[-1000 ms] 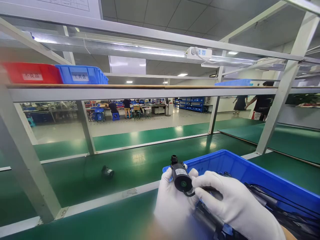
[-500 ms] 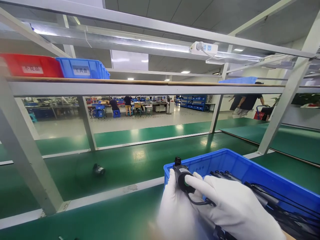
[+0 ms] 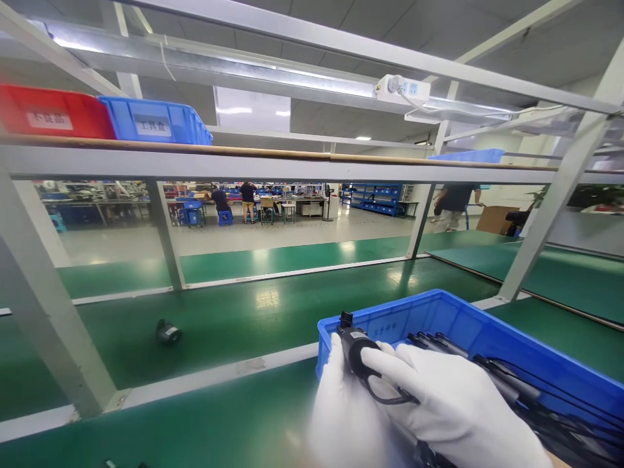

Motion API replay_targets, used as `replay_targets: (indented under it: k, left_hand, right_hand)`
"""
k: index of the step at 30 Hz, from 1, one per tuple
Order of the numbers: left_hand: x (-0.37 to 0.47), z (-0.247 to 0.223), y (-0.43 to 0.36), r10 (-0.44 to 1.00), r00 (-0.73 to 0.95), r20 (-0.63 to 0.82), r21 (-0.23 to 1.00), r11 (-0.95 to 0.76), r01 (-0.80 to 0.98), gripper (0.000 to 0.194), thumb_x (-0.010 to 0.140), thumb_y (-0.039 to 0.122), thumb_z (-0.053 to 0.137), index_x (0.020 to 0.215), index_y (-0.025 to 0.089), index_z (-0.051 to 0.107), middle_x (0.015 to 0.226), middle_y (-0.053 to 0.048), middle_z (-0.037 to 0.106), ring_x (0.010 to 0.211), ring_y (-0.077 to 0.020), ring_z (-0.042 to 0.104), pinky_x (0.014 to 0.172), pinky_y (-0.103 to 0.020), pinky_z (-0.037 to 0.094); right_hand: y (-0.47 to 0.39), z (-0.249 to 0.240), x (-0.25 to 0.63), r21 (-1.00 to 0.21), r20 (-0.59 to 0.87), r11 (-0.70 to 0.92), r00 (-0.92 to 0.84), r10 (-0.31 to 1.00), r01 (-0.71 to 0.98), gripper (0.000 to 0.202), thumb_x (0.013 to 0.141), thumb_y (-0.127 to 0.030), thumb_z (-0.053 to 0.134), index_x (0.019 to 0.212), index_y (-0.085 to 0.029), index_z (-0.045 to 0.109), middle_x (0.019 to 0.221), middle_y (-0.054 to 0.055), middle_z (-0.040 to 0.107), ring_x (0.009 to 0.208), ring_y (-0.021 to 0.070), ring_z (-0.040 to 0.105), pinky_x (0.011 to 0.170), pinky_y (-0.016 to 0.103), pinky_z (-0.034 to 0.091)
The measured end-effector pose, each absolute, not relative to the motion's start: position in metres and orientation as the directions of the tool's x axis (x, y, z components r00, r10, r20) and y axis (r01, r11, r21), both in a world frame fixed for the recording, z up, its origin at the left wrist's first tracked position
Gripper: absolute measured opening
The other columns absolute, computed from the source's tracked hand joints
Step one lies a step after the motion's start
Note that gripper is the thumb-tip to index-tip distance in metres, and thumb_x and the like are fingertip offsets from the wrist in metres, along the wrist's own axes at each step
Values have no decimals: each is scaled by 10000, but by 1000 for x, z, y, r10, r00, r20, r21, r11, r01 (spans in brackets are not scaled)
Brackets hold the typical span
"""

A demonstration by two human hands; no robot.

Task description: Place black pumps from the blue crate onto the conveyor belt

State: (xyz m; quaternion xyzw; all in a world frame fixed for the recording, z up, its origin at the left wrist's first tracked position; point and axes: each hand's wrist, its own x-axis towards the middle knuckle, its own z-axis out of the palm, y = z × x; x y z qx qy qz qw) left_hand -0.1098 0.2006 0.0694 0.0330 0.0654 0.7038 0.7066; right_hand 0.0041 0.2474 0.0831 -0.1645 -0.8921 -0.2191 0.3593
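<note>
Now your two white-gloved hands sit lower than a second ago: the small black cylindrical pump [image 3: 355, 348] you held up clear of the blue plastic bin [image 3: 480, 338] has come down to the bin's near-left corner, just over its rim. Your left hand [image 3: 341, 406] is wrapped around the pump from behind. Your right hand [image 3: 455, 406] has slid forward, its forefinger now laid across the pump's end face, so the green dot seen there before is covered. That reads to me as handling close over the bin rather than a lifted inspection.

The pump is matt black, a short barrel with a stubby nozzle at its top and a pale label on its side; a thin black lead loops out beneath your right hand. Inside the bin, beyond your hands, lie more black parts and cables. Left of the bin, a single dark pump [image 3: 168, 332] lies on the green conveyor belt [image 3: 234, 325], further left than it was.
</note>
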Motion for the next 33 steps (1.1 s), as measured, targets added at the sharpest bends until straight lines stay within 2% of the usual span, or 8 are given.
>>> replay_targets:
  k: [8,10,14,19,23,26,29,33]
  left_hand:
    - [-118,55,207,995,97,5,230,93,-969,301,929,388,576,866,125,708,943,-131,694,967,-266,682,935,-392,560]
    - [-120,52,208,996,84,10,226,80,-971,277,922,387,590,882,141,712,962,-119,697,977,-264,681,938,-391,561]
    - [-121,48,209,998,65,24,242,58,-969,257,918,389,596,889,165,719,1022,-111,707,1033,-266,672,964,-395,547]
    - [-118,40,211,996,86,28,265,76,-961,225,908,360,614,918,164,722,1037,-122,710,1085,-288,659,957,-398,546]
    - [-117,40,213,994,102,28,220,94,-971,394,941,468,538,916,116,713,997,-145,702,1048,-279,669,977,-422,535]
    - [-118,44,213,992,126,27,152,120,-981,446,968,474,484,890,102,718,958,-133,702,1031,-258,675,1011,-403,512]
    - [-118,45,212,988,152,34,108,148,-983,432,978,449,478,896,102,722,965,-127,705,1043,-250,670,1023,-393,502]
    - [-116,41,212,993,113,20,134,110,-985,363,929,437,576,906,105,720,985,-141,701,1037,-275,671,998,-409,519]
  right_hand:
    - [246,83,4,257,706,847,-689,164,466,244,910,-124,439,696,-230,486,579,-45,431,475,129,391,500,292,231]
    - [246,84,4,217,719,869,-675,166,445,203,924,-129,443,764,-228,521,591,-52,455,480,121,411,502,274,265]
    - [245,83,4,231,724,867,-673,150,442,278,962,-119,412,1156,-231,577,665,-44,532,535,138,481,541,277,309]
    - [242,82,5,260,711,849,-686,153,459,214,967,-140,419,890,-227,599,601,-45,469,477,132,426,499,298,246]
    - [243,80,6,259,731,852,-669,135,455,268,993,-170,397,773,-225,538,587,-50,438,469,121,408,500,293,245]
    - [244,81,6,222,728,870,-668,153,440,198,1007,-192,408,887,-220,563,618,-50,477,505,120,461,518,269,294]
    - [243,83,4,277,738,852,-666,107,444,218,1003,-152,390,1107,-203,575,632,-47,509,509,131,486,522,281,301]
    - [239,83,5,326,736,825,-672,84,460,229,989,-134,388,993,-210,604,603,-44,486,486,133,453,507,312,254]
